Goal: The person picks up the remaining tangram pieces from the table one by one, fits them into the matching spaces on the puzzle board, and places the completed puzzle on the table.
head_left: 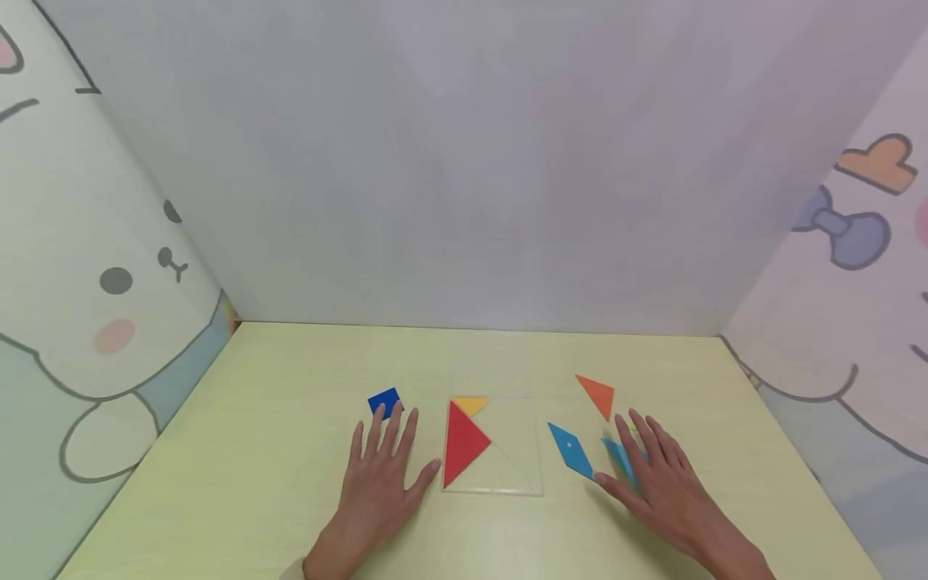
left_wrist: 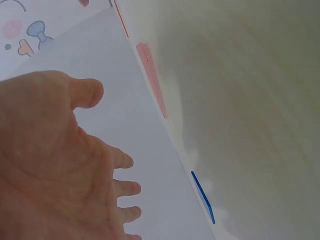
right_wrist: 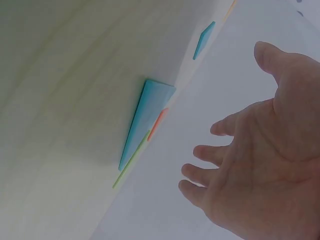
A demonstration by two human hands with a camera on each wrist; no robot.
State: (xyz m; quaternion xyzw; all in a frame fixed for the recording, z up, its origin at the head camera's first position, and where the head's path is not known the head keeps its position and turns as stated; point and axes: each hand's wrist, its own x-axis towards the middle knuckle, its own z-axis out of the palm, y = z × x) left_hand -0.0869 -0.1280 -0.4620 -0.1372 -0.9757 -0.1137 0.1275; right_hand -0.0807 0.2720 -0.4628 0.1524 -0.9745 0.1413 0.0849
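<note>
My left hand (head_left: 380,487) is held over the table with its fingers spread, and its fingertips overlap a dark blue square (head_left: 384,399). Just right of its thumb lies a clear square tray (head_left: 520,439) holding a large red triangle (head_left: 464,445) and a small yellow triangle (head_left: 473,404). On the other side, my right hand (head_left: 670,491) has its fingers extended above a large light blue triangle (right_wrist: 146,120), partly covering it in the head view. A blue parallelogram (head_left: 569,447) lies by its thumb. Beyond the fingertips is an orange triangle (head_left: 600,395). Both palms hold nothing.
A thin green piece (right_wrist: 131,160) shows beside the light blue triangle in the right wrist view. The pale yellow table (head_left: 290,387) meets a plain back wall (head_left: 464,201). Side panels with cartoon animals (head_left: 116,322) stand left and right.
</note>
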